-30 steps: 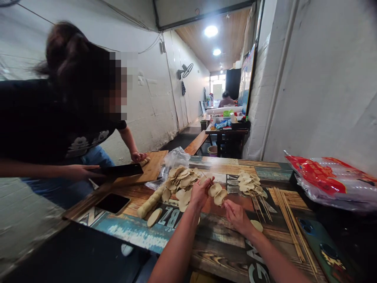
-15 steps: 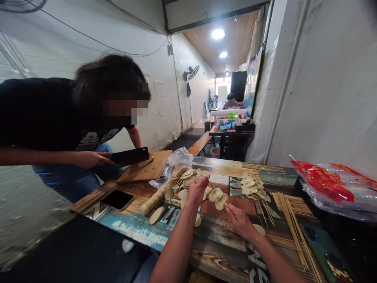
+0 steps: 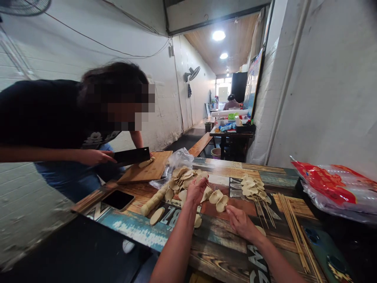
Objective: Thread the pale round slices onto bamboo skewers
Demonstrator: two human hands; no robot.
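Observation:
A thin wooden skewer (image 3: 208, 186) threaded with pale, thin, oval slices (image 3: 216, 196) runs between my two hands. My left hand (image 3: 196, 190) is closed in a pinch at its far end, beside the slice pile. At the near end, my right hand (image 3: 238, 220) pinches the skewer close against the last slice; the fingers partly hide the stick. The heap of loose slices (image 3: 184, 179) lies behind my left hand. Left of it are a sliced roll (image 3: 153, 201) and a single slice (image 3: 157, 216). Several filled skewers (image 3: 252, 186) lie stacked beyond my right hand.
Bare bamboo skewers (image 3: 290, 224) and a green phone (image 3: 326, 251) lie at right, near a red plastic package (image 3: 332, 184). At left, a co-worker (image 3: 97, 110) holds a cleaver (image 3: 131, 155) over a cutting board (image 3: 157, 167). A black phone (image 3: 118, 199) and plastic bag (image 3: 180, 159) are nearby.
The view has shifted slightly. The co-worker's head has moved a little right and down. My hands hold nearly the same pose around the skewer.

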